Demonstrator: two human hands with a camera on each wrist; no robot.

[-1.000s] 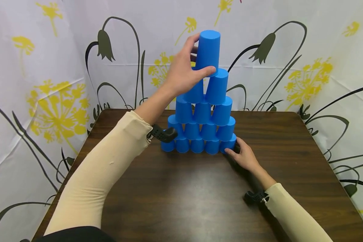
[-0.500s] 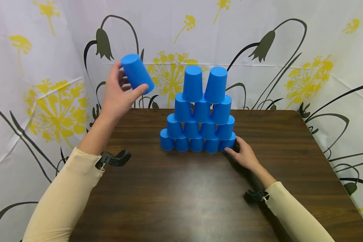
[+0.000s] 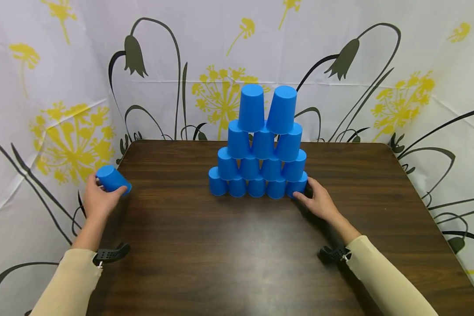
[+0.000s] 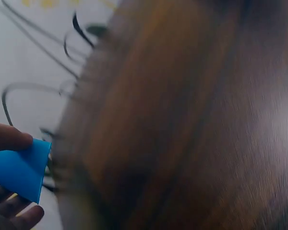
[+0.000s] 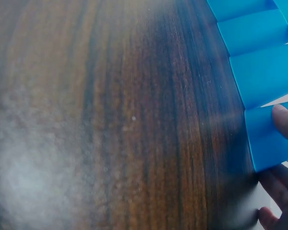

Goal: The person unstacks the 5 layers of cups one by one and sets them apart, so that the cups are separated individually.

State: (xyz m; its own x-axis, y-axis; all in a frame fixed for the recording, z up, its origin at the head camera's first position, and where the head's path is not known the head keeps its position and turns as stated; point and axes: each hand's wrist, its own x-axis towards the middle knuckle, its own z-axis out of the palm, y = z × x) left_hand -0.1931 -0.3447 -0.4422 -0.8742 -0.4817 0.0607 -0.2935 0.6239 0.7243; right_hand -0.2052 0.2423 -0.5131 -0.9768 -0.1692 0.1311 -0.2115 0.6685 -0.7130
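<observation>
At the table's left edge my left hand (image 3: 98,202) holds a blue cup (image 3: 112,179), its closed end tipped up to the left. The left wrist view shows the thumb on one side of this cup (image 4: 20,172) and fingers on the other. Upside-down blue cups form a stepped stack near the table's middle, with two cups (image 3: 251,107) on top and three in the row below. Around the bottom row's rightmost cup (image 3: 296,186) my right hand (image 3: 320,202) has its thumb in front and fingers at the far side, as the right wrist view also shows.
The dark brown wooden table (image 3: 229,254) carries the stack towards its back half. Behind it hangs a white curtain (image 3: 221,39) with yellow and grey-green flower prints. A black strap (image 3: 112,253) is on the left wrist and another on the right.
My left hand has taken the single top cup off the stack and carried it left and down, tilting it. My right hand has stayed at the bottom right cup.
</observation>
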